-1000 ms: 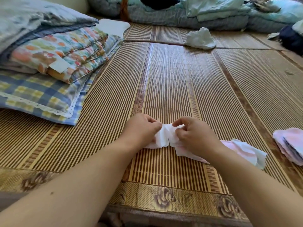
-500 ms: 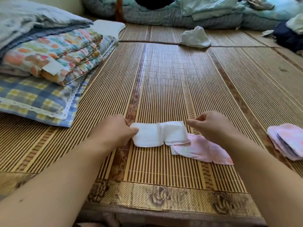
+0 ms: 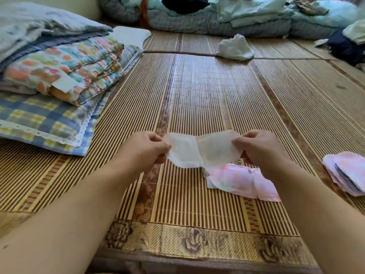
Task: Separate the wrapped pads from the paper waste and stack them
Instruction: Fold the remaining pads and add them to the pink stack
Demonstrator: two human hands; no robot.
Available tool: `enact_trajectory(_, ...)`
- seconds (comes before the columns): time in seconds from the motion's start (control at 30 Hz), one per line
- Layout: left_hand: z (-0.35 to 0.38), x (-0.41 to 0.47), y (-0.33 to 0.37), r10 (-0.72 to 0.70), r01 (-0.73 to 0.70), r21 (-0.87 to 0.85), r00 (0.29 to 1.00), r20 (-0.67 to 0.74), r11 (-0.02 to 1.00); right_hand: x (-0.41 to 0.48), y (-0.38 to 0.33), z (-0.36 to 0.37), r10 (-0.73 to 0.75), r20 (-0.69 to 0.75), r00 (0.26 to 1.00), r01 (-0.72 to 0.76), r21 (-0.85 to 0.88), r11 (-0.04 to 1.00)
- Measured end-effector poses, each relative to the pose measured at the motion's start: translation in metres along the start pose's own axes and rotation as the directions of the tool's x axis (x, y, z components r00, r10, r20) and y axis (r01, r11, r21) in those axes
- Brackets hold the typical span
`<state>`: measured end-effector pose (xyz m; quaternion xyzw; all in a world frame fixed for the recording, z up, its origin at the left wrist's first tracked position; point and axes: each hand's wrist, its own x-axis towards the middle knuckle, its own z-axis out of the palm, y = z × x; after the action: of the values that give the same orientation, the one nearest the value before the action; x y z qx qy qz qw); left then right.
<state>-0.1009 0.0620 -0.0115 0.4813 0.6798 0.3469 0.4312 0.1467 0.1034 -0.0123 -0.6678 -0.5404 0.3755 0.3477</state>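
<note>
A white unfolded pad is stretched between my two hands, lifted a little above the bamboo mat. My left hand pinches its left end and my right hand pinches its right end. Just below it an opened pink wrapper lies flat on the mat, partly under my right forearm. A stack of pink wrapped pads rests on the mat at the right edge.
Folded quilts and a checked pillow are piled at the left. A crumpled white cloth lies far up the mat. Bedding and dark clothes line the back. The mat's floral border runs along the near edge.
The pad went from bunched between both hands to spread out flat, then lifted off the mat. My right hand, which had let go, grips the right end again.
</note>
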Motion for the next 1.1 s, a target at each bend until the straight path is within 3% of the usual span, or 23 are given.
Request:
enact_trajectory(0.13,0.016,-0.012,0.02,-0.007,0.037,-0.258,0.993,0.116,0.965,-0.011,-0.013,0.01,-0.166,-0.11,0.98,0.171,0.036,0.985)
enact_trajectory(0.37,0.043,-0.025,0.038,0.019,0.079,-0.38,0.969,0.247,0.922,-0.041,-0.027,0.027,-0.449,-0.094,0.888,0.443,-0.082,0.893)
enact_trajectory(0.5,0.046,-0.026,0.04,0.034,0.068,-0.421,0.973,0.229,0.904,-0.051,-0.028,0.025,-0.488,-0.025,0.872,0.486,-0.057,0.872)
enact_trajectory(0.77,0.054,-0.03,0.042,0.049,0.047,-0.43,0.977,0.21,0.901,-0.058,-0.018,0.016,-0.586,0.065,0.808,0.588,-0.166,0.792)
enact_trajectory(0.87,0.059,-0.031,0.047,0.078,0.08,-0.57,0.965,0.248,0.818,-0.065,-0.011,0.011,-0.507,0.103,0.856,0.517,-0.126,0.846)
enact_trajectory(0.97,0.068,-0.033,0.052,0.17,0.04,-0.677,0.956,0.241,0.735,-0.06,-0.004,0.002,-0.448,-0.001,0.894,0.448,-0.044,0.893)
enact_trajectory(1.03,0.077,-0.034,0.051,0.241,-0.122,-0.55,0.959,0.149,0.826,-0.049,0.001,-0.019,-0.381,-0.099,0.919,0.384,0.011,0.923)
enact_trajectory(1.1,0.085,-0.035,0.046,0.366,-0.332,-0.27,0.926,0.087,0.904,-0.032,0.009,-0.055,-0.23,-0.206,0.951,0.269,0.184,0.945)
